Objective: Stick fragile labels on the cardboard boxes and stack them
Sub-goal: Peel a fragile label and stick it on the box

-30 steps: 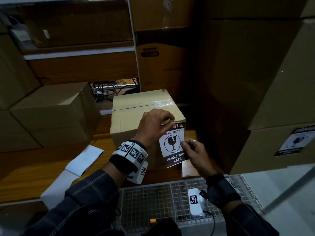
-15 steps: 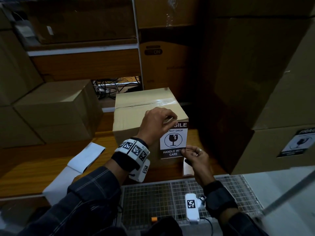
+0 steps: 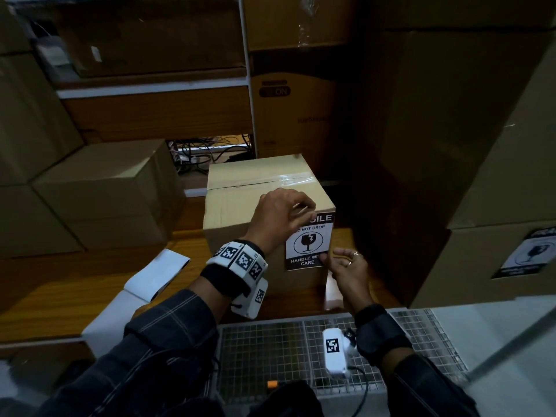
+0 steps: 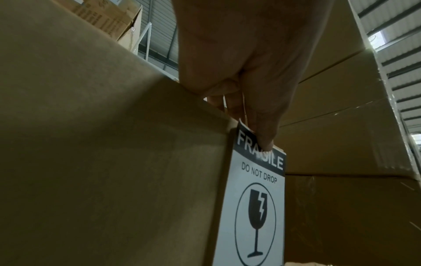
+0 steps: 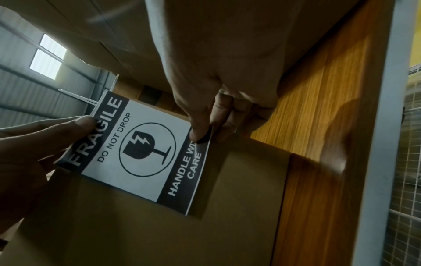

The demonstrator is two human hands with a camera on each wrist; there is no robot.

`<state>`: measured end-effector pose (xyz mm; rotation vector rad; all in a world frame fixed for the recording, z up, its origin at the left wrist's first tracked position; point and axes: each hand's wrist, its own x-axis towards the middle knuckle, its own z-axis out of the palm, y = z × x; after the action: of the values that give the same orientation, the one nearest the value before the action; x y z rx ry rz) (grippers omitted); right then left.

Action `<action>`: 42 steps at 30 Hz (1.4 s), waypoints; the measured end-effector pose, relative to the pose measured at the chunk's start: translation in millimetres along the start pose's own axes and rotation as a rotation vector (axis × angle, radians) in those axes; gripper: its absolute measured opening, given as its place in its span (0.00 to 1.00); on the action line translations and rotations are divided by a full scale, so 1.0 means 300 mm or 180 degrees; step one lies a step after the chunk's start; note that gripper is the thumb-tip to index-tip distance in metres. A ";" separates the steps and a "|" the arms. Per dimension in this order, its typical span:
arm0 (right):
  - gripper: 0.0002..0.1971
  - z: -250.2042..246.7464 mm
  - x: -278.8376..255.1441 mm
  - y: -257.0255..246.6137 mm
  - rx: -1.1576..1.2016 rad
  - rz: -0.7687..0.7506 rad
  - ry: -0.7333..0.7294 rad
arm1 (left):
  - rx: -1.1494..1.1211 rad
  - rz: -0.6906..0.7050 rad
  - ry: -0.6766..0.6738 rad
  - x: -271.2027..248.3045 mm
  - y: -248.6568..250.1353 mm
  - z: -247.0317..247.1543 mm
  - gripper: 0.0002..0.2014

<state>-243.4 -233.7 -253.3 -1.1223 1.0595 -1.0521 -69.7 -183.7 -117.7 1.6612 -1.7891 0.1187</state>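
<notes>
Two hands hold one black-and-white rectangular paper fragile label (image 3: 309, 240) against the near face of a small brown cardboard box (image 3: 240, 203), sealed with clear tape, which stands on a wooden tabletop (image 3: 60, 299). In the head view, the left hand (image 3: 278, 219) reaches over the box's upper front edge and pinches the label's top, hiding part of the word FRAGILE, while the right hand (image 3: 346, 270) pinches the lower right corner beside HANDLE WITH CARE. A large brown cardboard box (image 3: 481, 260) at the right carries another fragile label (image 3: 529, 255) on its front. White folded paper sheets (image 3: 156, 273) lie on the tabletop at the left, and a wire mesh grid (image 3: 264, 353) sits below the arms. In the left wrist view, the left hand (image 4: 241, 75) has its thumb on the label's (image 4: 255, 207) dark top band, with fingers curled behind the edge. In the right wrist view, the right hand (image 5: 218, 72) pinches the label's (image 5: 141, 151) bottom band between thumb and fingers, and the left hand (image 5: 34, 144) grips the opposite end.
</notes>
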 end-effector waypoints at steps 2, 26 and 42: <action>0.17 0.000 0.009 0.005 -0.0099 -0.0042 0.0034 | 0.0004 -0.0007 0.0011 -0.002 0.002 0.000 0.09; 0.15 -0.010 0.035 -0.044 -0.1085 -0.0898 -0.0562 | 0.2410 0.0153 0.0382 -0.303 -0.075 0.096 0.61; 0.55 0.140 0.003 -0.275 -0.1112 -0.2139 -0.0270 | 0.1975 -0.0412 0.0630 -0.305 -0.084 -0.022 0.35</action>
<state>-210.0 -238.0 -167.1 -1.8689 0.8265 -1.3473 -48.7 -107.4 -170.3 2.0906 -1.5744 0.8201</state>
